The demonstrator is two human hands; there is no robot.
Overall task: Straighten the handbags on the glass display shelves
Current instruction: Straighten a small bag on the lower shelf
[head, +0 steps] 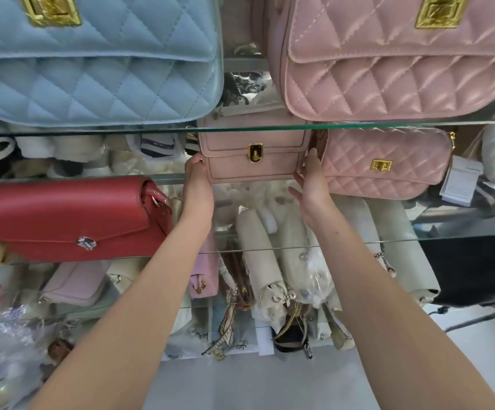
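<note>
Small pink handbag [252, 155]: upright on the middle glass shelf [462, 213], gold clasp [255, 153] facing out, at 12 o'clock from both forearms.

Left hand [197, 184]: at the bag's 9 o'clock end. Its fingers are together and curled round the left edge.

Right hand [311, 182]: at the bag's 3 o'clock end. Its fingers are together and laid straight up the end wall, between this bag and the quilted pink bag [385, 164] just beside it. The thumb is spread apart near the lower corner.

Surroundings: the red bag [71, 217] stands one shelf lower, at 8 o'clock. The blue quilted bag [92, 60] is at 11 o'clock and the large pink quilted bag [403, 60] at 1 o'clock, both on the upper shelf [151, 129].
</note>
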